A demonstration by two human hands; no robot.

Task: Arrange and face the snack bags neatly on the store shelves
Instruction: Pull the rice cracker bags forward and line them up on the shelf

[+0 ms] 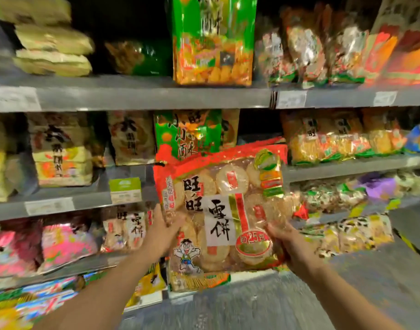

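Both hands, left hand (165,231) and right hand (291,246), are gripping the large clear-and-red plastic rice-cracker bag (224,210) by its lower sides, before the grey shelf's front edge (90,201); it is probably light, crinkly, fragile.

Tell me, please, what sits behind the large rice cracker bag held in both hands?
Above the large rice cracker bag, a green snack bag shows behind it on the middle shelf. Whatever lies directly behind the held bag is covered and cannot be seen.

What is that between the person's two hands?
A large red-topped bag of rice crackers, in the head view; the left hand holds its left edge, the right hand its right edge.
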